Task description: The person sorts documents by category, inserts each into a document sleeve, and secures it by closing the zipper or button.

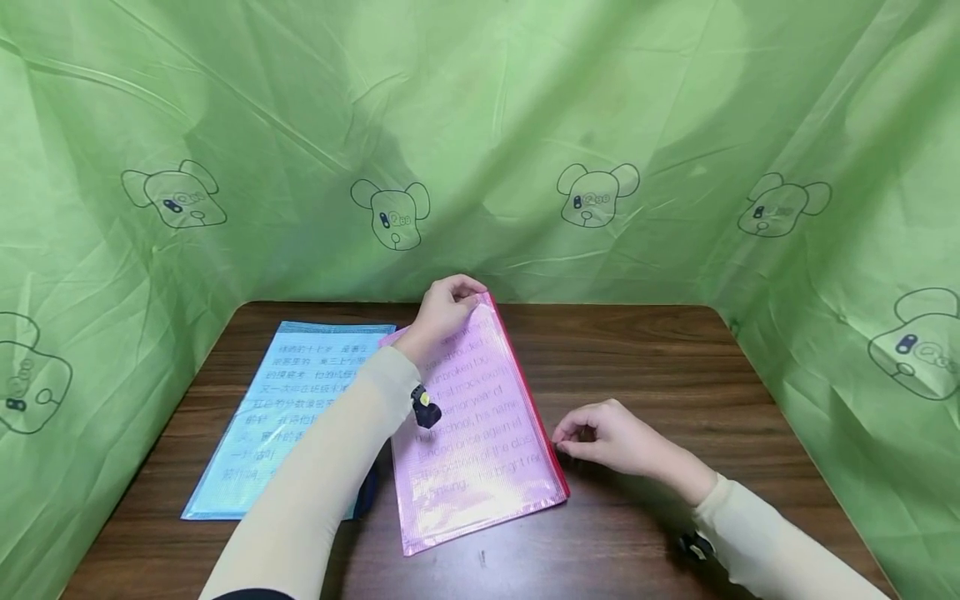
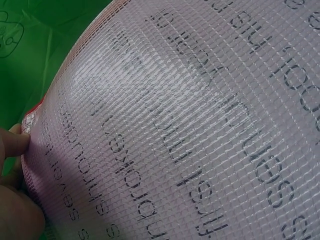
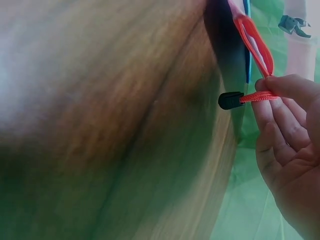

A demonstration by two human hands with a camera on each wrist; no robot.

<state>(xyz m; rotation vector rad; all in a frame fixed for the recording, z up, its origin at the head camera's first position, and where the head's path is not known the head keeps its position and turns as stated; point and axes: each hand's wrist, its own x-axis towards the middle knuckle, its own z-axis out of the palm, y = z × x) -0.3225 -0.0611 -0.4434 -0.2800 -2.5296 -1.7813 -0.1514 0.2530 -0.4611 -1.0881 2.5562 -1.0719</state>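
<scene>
A pink mesh zipper pouch (image 1: 483, 442) holds a sheet printed with English text and slants up over the table, with a red zipper edge along its right side. At its far top corner, my left hand (image 1: 442, 315) pinches the pouch between thumb and fingers. My right hand (image 1: 618, 437) is beside the zipper edge, near the lower right. In the right wrist view, its thumb and finger pinch the red cord zipper pull (image 3: 257, 97), which ends in a black tip. The red zipper tape (image 3: 256, 45) bows apart just above those fingertips.
To the left lies a blue mesh pouch (image 1: 262, 425) with a sheet of Chinese text, its right part behind the pink pouch and left arm. Dark wood table (image 1: 660, 358) extends beneath. Green curtains (image 1: 487, 100) with printed dog heads stand behind and at both sides.
</scene>
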